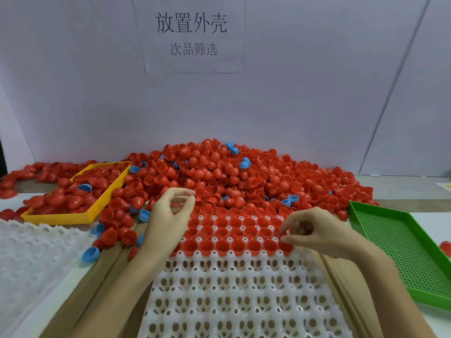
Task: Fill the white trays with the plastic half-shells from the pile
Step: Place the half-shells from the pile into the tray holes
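Over the white tray (244, 289), both hands hang loosely curled, holding nothing I can see; the far rows already hold red half-shells (222, 246). Looks like next up is grabbing more from the pile (231, 174).

I am at a sorting station in a small factory or assembly workshop. A printed paper sign (192, 32) in Chinese characters is taped to the plain partition wall (305, 98) in front of me, and my counter (395, 186) carries bulk goods: a great pile of plastic half-shells (219, 174), moulded white trays (231, 293), a yellow bin (73, 217) and a perforated green tray (400, 250).
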`<state>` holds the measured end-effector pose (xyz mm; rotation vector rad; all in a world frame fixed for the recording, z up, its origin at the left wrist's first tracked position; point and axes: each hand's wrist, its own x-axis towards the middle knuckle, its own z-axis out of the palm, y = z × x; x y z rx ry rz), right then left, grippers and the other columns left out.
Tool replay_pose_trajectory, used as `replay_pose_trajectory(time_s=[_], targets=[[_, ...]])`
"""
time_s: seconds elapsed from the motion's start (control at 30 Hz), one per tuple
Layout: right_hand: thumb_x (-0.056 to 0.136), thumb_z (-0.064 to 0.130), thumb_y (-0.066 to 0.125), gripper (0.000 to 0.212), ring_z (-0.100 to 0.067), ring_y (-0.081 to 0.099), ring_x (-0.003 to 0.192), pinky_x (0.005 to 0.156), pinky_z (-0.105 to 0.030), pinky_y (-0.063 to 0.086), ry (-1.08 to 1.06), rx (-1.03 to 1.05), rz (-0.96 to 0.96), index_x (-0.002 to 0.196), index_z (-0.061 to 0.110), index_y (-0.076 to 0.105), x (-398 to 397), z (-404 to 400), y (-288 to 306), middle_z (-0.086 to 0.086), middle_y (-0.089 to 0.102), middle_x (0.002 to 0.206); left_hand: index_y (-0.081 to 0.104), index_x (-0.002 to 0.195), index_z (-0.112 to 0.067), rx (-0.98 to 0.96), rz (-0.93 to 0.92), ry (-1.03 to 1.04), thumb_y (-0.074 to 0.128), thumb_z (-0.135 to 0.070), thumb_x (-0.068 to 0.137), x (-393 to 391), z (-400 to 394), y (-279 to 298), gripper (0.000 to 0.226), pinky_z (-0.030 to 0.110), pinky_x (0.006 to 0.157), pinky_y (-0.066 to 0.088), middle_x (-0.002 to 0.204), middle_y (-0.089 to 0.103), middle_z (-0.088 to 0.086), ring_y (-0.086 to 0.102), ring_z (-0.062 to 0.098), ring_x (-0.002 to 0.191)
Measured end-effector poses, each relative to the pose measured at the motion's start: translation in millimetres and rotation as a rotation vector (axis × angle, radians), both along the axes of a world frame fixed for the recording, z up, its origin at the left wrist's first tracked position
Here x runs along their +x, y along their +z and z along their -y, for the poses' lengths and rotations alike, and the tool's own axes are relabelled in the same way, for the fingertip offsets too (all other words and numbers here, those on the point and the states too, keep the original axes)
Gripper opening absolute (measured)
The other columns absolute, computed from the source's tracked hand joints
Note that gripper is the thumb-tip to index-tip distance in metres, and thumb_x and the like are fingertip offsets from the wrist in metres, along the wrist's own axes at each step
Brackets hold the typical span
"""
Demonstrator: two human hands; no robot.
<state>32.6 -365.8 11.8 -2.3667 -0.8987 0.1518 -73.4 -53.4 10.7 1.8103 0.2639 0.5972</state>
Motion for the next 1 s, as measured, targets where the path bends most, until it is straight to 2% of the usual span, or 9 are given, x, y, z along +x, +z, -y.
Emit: replay_pose_trajectory(time_s=[0.17, 0.3, 0.47, 0.53, 0.6, 0.67, 0.73, 0.83, 1.0], targets=[[0.091, 0.035, 0.081, 0.009, -0.004, 0.046, 0.054, 0.053, -0.022, 0.039, -0.004, 0.023, -0.001, 0.089, 0.043, 0.077, 2, -2, -2, 0.009, 0.060, 0.063, 0.069, 0.105, -0.034, 0.004, 0.003, -0.013, 0.063, -0.027, 0.101, 0, 3, 1, 0.011, 0.036, 0.096, 0.056, 0.108, 0.071, -0.011, 0.067, 0.007, 0.107], [0.089, 0.028, 0.083, 0.014, -0.003, 0.053, 0.058, 0.058, -0.017, 0.047, -0.026, -0.020, -0.005, 0.086, 0.040, 0.076, 2, -6, -7, 0.012, 0.064, 0.067, 0.071, 0.104, -0.033, 0.004, 0.009, -0.029, 0.062, -0.026, 0.101, -1, 5, 2, 0.011, 0.040, 0.099, 0.056, 0.106, 0.071, -0.013, 0.066, 0.006, 0.106], [0.090, 0.030, 0.083, 0.013, -0.003, 0.053, 0.058, 0.058, -0.017, 0.047, -0.009, -0.005, -0.036, 0.087, 0.041, 0.076, 4, -3, -8, 0.012, 0.064, 0.067, 0.072, 0.102, -0.031, 0.008, 0.011, -0.038, 0.062, -0.024, 0.101, 0, 5, 1, 0.011, 0.043, 0.100, 0.056, 0.104, 0.072, -0.012, 0.067, 0.007, 0.106], [0.091, 0.037, 0.080, 0.004, -0.003, 0.054, 0.058, 0.058, -0.018, 0.046, 0.008, 0.056, -0.059, 0.088, 0.039, 0.078, 2, -3, -4, 0.010, 0.067, 0.069, 0.072, 0.101, -0.031, 0.013, 0.014, -0.038, 0.062, -0.024, 0.101, 0, 5, 1, 0.012, 0.043, 0.099, 0.056, 0.103, 0.072, -0.012, 0.067, 0.007, 0.105], [0.093, 0.037, 0.075, 0.005, -0.001, 0.060, 0.061, 0.059, -0.016, 0.047, -0.047, 0.214, -0.014, 0.090, 0.035, 0.079, 3, -3, -3, 0.009, 0.072, 0.075, 0.072, 0.101, -0.030, 0.017, 0.018, -0.037, 0.062, -0.023, 0.101, 1, 4, 2, 0.012, 0.044, 0.099, 0.056, 0.103, 0.073, -0.010, 0.067, 0.008, 0.105], [0.098, 0.025, 0.072, 0.007, -0.002, 0.068, 0.077, 0.069, -0.017, 0.053, -0.213, 0.332, 0.147, 0.100, 0.028, 0.078, 9, -1, -5, 0.013, 0.075, 0.086, 0.072, 0.101, -0.029, 0.020, 0.019, -0.034, 0.063, -0.023, 0.101, 1, 3, 2, 0.011, 0.045, 0.099, 0.056, 0.102, 0.074, -0.009, 0.068, 0.010, 0.104], [0.100, 0.013, 0.069, 0.019, -0.002, 0.068, 0.096, 0.084, -0.022, 0.055, -0.346, 0.351, 0.280, 0.115, 0.023, 0.075, 14, -1, -11, 0.014, 0.074, 0.105, 0.071, 0.101, -0.029, 0.020, 0.019, -0.031, 0.063, -0.023, 0.101, 1, 3, 2, 0.010, 0.046, 0.098, 0.057, 0.102, 0.074, -0.009, 0.068, 0.010, 0.104], [0.102, 0.003, 0.063, 0.034, -0.006, 0.064, 0.113, 0.097, -0.026, 0.053, -0.394, 0.359, 0.341, 0.133, 0.017, 0.067, 19, -1, -21, 0.007, 0.068, 0.127, 0.071, 0.101, -0.029, 0.019, 0.018, -0.028, 0.062, -0.023, 0.101, 1, 3, 2, 0.010, 0.045, 0.097, 0.057, 0.101, 0.074, -0.009, 0.068, 0.010, 0.103], [0.095, -0.008, 0.065, 0.042, -0.016, 0.061, 0.124, 0.107, -0.031, 0.048, -0.469, 0.315, 0.438, 0.132, 0.013, 0.069, 35, -11, -29, -0.003, 0.067, 0.133, 0.071, 0.102, -0.027, 0.031, 0.030, -0.037, 0.062, -0.022, 0.101, -1, 7, 3, 0.010, 0.043, 0.097, 0.057, 0.101, 0.074, -0.008, 0.067, 0.008, 0.103]])
